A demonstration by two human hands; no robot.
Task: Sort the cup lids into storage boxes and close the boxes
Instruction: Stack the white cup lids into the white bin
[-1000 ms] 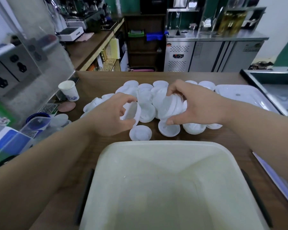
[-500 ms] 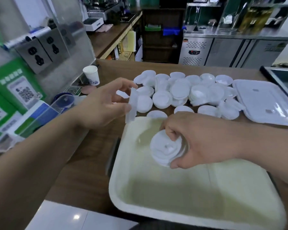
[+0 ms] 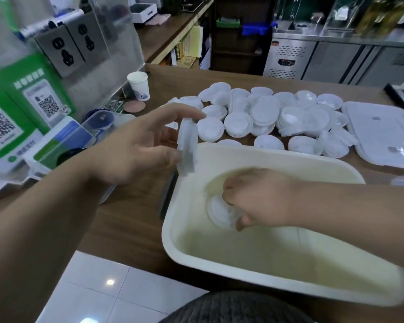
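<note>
1. Two small stacks of cup lids are held at once, one in each hand, so more can be moved in one go.
2. The first stack (image 3: 222,213) is held by the right hand (image 3: 261,199) deep inside the storage box (image 3: 173,241), close to its floor. The fingers are curled round the rim of this stack and pinch it. It is likely held low so the lids can be set down softly and not tipped over. Whether it touches the floor of the box cannot be told.
3. The second stack (image 3: 187,145) is pinched on its edge between the thumb and fingers of the left hand (image 3: 135,150), just above the left rim of the box. It is likely held ready there, to be put in once room is made.
4. Many more lids are piled in a loose pile (image 3: 261,115) on the bench (image 3: 126,217), just behind the box. They are set close, so little reaching is needed.
5. A flat white box lid (image 3: 383,129) is laid behind the box to the right, beside the pile. It is off the box so that lids can be put in.
6. A paper cup (image 3: 139,86) is stood behind the box to the left, well apart from it.
7. Only a small part of the job looks done: the box is almost bare inside and is not yet closed.
</note>
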